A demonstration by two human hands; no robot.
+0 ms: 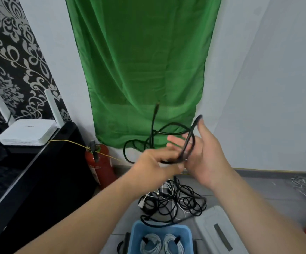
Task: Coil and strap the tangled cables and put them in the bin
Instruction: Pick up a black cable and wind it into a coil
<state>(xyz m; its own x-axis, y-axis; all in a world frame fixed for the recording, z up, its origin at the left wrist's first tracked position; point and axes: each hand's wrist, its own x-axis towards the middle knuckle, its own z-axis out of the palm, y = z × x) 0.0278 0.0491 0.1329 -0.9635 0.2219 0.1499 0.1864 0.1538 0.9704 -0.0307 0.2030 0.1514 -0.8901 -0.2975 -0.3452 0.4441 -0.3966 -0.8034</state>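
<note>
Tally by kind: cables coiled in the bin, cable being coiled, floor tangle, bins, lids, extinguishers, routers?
coiled cables in bin: 2
black cable being coiled: 1
tangled pile on floor: 1 (strands uncountable)
blue bin: 1
grey lid: 1
fire extinguisher: 1
router: 1
total: 8

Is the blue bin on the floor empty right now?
No, the blue bin holds a pale coiled cable and a second coil beside it, both strapped.
</note>
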